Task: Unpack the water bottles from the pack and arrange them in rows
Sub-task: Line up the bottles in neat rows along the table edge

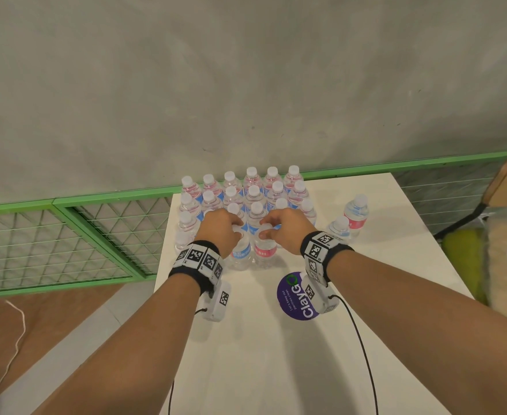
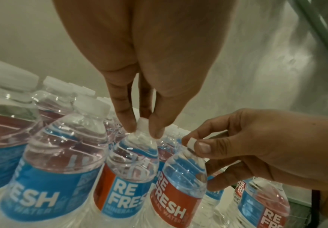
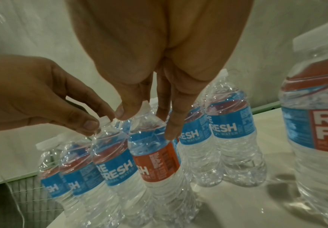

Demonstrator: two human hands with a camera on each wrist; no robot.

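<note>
From the head camera we see a white table (image 1: 321,354) with water bottles standing upright in rows (image 1: 246,193) at its far edge. Nearest us in that block stand a blue-labelled bottle (image 1: 241,251) and a red-labelled bottle (image 1: 265,250), side by side and touching. The left hand (image 1: 220,227) pinches the cap of the blue-labelled one; the right hand (image 1: 286,227) pinches the cap of the red-labelled one. Right of the block, apart from it, stand two loose bottles (image 1: 355,215). A round purple sticker (image 1: 294,296) lies on the table nearer us than the block.

From the left wrist, we see the left hand's fingertips (image 2: 129,123) closed on a white cap (image 2: 142,121), the right hand (image 2: 256,146) pinching the neighbouring cap (image 2: 191,143).

From the right wrist, the right hand's thumb (image 3: 123,112) and fingers grip the red-labelled bottle's top, beside the left hand (image 3: 42,95).
</note>
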